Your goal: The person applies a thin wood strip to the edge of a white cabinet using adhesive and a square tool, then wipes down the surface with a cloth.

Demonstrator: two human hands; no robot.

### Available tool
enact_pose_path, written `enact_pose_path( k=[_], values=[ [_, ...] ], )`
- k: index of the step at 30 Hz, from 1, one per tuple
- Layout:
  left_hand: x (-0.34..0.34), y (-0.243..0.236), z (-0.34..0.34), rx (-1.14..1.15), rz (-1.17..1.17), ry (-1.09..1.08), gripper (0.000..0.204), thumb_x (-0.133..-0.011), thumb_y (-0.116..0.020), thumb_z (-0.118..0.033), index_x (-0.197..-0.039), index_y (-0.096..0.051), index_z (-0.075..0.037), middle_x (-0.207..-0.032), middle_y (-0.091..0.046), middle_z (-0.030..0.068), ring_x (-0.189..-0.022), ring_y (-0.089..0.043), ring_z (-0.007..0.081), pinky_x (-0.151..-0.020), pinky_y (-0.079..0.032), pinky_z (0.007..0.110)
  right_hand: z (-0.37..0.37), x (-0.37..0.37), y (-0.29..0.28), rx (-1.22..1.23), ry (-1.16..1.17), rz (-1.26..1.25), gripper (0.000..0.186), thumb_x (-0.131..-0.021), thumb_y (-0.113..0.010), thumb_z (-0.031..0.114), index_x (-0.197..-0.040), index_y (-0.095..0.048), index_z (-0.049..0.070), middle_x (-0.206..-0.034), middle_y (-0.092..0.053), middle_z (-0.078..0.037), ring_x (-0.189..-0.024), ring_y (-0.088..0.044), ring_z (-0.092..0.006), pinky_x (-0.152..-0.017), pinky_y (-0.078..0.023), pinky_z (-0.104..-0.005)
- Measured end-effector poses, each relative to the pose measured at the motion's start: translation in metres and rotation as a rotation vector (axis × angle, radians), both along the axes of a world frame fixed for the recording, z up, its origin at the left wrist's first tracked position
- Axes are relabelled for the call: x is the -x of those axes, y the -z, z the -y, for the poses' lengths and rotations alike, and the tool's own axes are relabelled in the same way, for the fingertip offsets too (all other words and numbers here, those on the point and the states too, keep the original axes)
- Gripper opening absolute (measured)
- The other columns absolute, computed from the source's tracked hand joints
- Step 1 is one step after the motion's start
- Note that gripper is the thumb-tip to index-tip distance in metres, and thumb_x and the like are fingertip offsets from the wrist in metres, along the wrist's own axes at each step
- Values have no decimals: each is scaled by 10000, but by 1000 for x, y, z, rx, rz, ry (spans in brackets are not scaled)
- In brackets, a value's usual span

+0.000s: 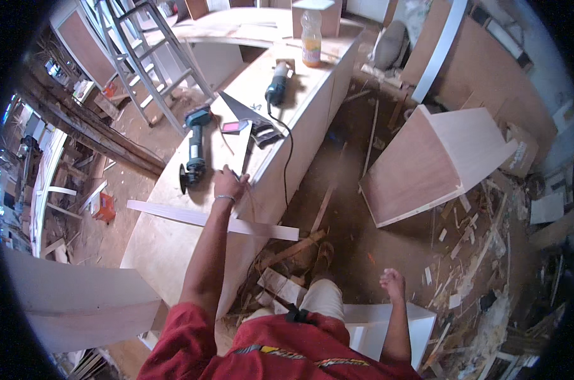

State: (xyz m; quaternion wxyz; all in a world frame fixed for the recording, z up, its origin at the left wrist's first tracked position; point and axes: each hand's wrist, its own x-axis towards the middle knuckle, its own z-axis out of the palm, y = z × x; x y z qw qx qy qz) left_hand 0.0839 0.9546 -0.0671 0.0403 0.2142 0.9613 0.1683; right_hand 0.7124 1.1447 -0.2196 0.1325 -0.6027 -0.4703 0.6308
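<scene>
Two bare hands are showing from the head camera. The left hand [230, 183] is reaching out over the plywood workbench [173, 247], fingers curled together on its top near the right edge; whether they are pinching anything I cannot tell. Just at seven o'clock of it, a thin white wood strip [173, 214] is lying across the bench, passing under the forearm. At ten o'clock, near the hand, a teal angle grinder [194, 152] is resting on the bench. At twelve o'clock a handsaw [242, 114] is lying, with a second power tool [277, 82] and a plastic bottle [311, 41] farther off. The right hand [393, 282] is hanging loosely closed, holding nothing, well apart at four o'clock, over the scrap-littered floor [477, 253].
</scene>
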Motion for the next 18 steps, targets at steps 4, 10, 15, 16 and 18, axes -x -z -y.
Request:
enact_pose_path(
  k=[4,10,15,16,18],
  values=[
    [32,28,4,15,159,-70,491,-755,-856,-406,-897,-672,27,-780,-666,189,-749,-656,369,-729,-527,458,-64,-3,-27,11,-200,17,160,-1032,-562,194,-1116,-630,76,-871,-690,-52,-693,-649,-111,-588,-516,-239],
    [-14,-23,-27,-428,1,-255,428,-801,-807,-302,-753,-546,34,-657,-506,150,-602,-455,232,-591,-415,409,-115,139,-95,-191,-639,96,382,-975,-658,245,-1292,-611,36,-1168,-712,-165,-1086,-683,-265,-954,-516,-377],
    [-159,-78,-140,-664,280,-140,301,-844,-809,-217,-882,-588,-16,-789,-569,64,-724,-522,161,-655,-462,347,-106,338,-217,-109,-751,-620,515,-1019,-616,191,-1471,-421,39,-1254,-651,-155,-1174,-624,-237,-1034,-481,-373],
    [-180,-95,-162,-666,385,-136,323,-836,-819,-213,-992,-621,-11,-871,-611,90,-809,-572,171,-732,-495,332,-106,363,-230,-52,-682,-692,470,-1029,-595,199,-1437,-440,24,-1246,-650,-152,-1139,-634,-224,-1014,-490,-365],
    [-201,-70,-186,-794,271,22,426,-831,-827,-335,-1004,-637,5,-858,-637,195,-809,-656,294,-766,-519,426,-109,402,-248,72,-552,-846,397,-1050,-553,217,-1369,-479,-7,-1231,-648,-148,-1068,-654,-197,-973,-508,-349]
  ],
)
